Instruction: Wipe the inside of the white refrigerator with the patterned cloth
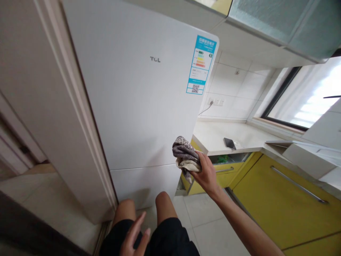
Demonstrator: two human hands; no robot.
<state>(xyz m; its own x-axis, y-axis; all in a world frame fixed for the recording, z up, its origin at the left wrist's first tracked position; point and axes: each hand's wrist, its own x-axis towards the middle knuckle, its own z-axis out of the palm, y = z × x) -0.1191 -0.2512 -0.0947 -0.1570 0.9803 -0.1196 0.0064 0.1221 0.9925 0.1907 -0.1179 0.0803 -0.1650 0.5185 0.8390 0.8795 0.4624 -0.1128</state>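
Note:
My right hand (207,175) grips a bunched cloth (185,153), grey with a patterned part and a cream-coloured fold. The cloth is in front of the right edge of a white refrigerator (128,103); whether it touches the door I cannot tell. A seam crosses the refrigerator low down, and a blue energy label (201,65) is stuck near its top right corner. Low in the view, my left hand (134,238) is over my lap with thumb and fingers apart, holding nothing.
Right of the refrigerator runs a white counter (213,133) with a dark phone (229,143) lying on it. Below are yellow cabinets (277,199) with metal handles. A door frame (71,106) stands at the left, and wall cabinets (269,25) hang overhead. A plugged cord (206,109) runs behind the refrigerator.

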